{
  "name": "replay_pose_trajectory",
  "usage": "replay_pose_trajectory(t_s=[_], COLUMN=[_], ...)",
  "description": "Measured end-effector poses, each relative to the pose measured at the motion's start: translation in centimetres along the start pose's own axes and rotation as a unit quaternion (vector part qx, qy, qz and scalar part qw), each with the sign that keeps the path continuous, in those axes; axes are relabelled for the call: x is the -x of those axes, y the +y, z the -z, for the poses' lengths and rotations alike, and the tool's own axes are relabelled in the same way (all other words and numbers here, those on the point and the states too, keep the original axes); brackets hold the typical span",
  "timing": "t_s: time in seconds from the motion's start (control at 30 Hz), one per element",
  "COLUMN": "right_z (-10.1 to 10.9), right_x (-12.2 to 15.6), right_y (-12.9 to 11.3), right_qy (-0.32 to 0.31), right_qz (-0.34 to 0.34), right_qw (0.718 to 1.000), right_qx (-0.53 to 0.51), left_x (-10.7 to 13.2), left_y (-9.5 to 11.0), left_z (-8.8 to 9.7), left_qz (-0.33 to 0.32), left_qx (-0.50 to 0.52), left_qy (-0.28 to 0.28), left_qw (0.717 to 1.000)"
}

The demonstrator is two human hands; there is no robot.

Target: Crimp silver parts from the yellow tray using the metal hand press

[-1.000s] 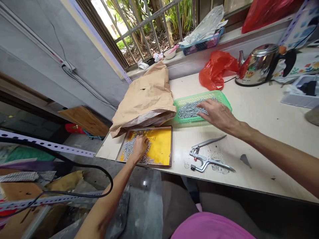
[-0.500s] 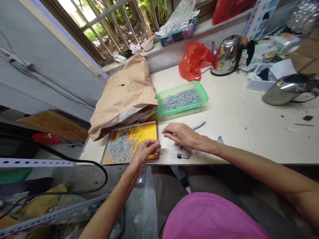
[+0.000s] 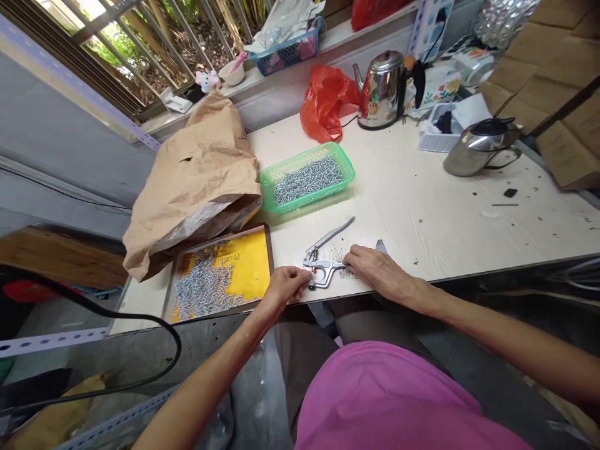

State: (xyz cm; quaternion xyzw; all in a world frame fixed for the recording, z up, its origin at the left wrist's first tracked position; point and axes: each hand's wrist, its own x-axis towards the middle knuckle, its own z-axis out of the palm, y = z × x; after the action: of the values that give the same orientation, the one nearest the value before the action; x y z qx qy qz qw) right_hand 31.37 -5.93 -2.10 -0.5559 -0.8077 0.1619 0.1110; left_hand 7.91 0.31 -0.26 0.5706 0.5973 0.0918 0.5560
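The right hand (image 3: 375, 274) grasps a handle of the pliers (image 3: 321, 264) on the table (image 3: 398, 194), best held steady for the left hand (image 3: 287, 284), pinched beside the head, on what one cannot tell.

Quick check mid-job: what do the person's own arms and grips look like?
The left grip and right grip are bare human hands, with no gloves, watch or bracelet visible. Both forearms are uncovered; no sleeves show. The person wears a pink top. I cannot tell about rings.

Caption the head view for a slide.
Left hand at the pliers, right hand by one handle; tray and basket hold small metal parts.
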Motion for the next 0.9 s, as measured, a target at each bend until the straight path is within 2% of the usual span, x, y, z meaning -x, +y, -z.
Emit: replay_pose_trajectory(t_s=[0.1, 0.23, 0.47, 0.6, 0.77, 0.9], right_z=[-0.7, -0.5, 1.4, 2.4, 2.4, 2.5], right_x=[-0.2, -0.1, 0.0, -1.7, -4.7, -5.5], right_y=[0.5, 0.3, -0.2, 1.5, 3.7, 3.7], right_qy=[0.018, 0.022, -0.003, 0.021, -0.046, -0.039], right_qz=[0.004, 0.01, 0.004, 0.033, 0.076, 0.089], right_qw=[1.0, 1.0, 1.0, 0.999, 0.995, 0.994], right_qx=[-0.006, -0.008, 0.002, 0.03, 0.043, 0.05], left_x=[-0.2, -0.6, -0.9, -0.6, -0.5, -0.7], left_y=[0.0, 0.0, 0.5, 0.8, 0.7, 0.6], left_z=[-0.2, 0.0, 0.5, 0.3, 0.1, 0.0], left_qz=[0.006, 0.01, 0.023, 0.032, 0.025, 0.026], left_qx=[-0.027, -0.068, -0.076, -0.072, -0.073, -0.081], left_qy=[0.007, 0.0, -0.081, -0.107, -0.111, -0.113], left_qw=[1.0, 0.998, 0.994, 0.991, 0.991, 0.99])
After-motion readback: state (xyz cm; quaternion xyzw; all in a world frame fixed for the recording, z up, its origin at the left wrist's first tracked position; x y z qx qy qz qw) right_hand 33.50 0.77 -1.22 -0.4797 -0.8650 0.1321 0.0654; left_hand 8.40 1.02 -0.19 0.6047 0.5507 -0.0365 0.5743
